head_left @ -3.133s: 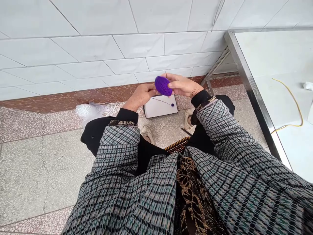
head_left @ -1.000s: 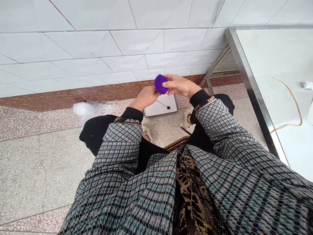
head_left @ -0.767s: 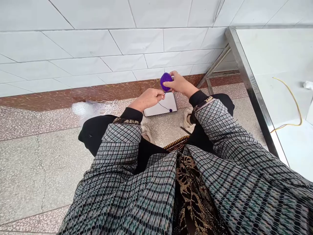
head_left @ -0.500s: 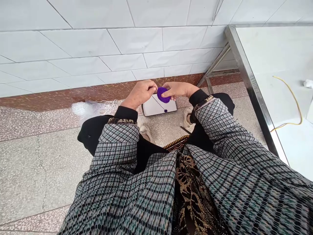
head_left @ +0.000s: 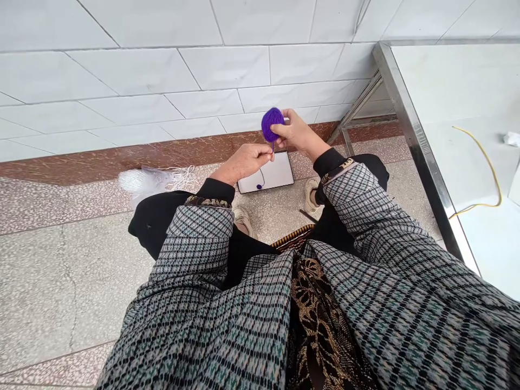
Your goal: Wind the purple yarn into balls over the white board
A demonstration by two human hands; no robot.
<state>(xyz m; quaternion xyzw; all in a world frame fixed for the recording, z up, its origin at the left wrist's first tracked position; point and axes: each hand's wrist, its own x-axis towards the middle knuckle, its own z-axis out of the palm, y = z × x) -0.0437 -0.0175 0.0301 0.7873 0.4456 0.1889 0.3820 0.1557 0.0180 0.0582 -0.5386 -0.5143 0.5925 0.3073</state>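
Note:
My right hand (head_left: 296, 132) grips a ball of purple yarn (head_left: 272, 124) with its fingertips, holding it up over the floor. My left hand (head_left: 244, 163) sits just below the ball, its fingers closed at a short purple strand hanging from it. Under both hands lies a white rectangular board (head_left: 276, 173). A thin dark thread runs across the board to a small purple bobble (head_left: 259, 186) near its lower edge. I cannot tell if that thread joins the strand in my left hand.
A bundle of white cord and plastic (head_left: 142, 181) lies on the speckled floor to the left. A steel-edged white table (head_left: 418, 135) with a yellow cable (head_left: 485, 168) stands at the right. Below the tiled wall, a woven basket rim (head_left: 293, 238) shows between my knees.
The yarn ball has risen away from my left hand, held higher by my right. The small purple bobble has shifted left across the board.

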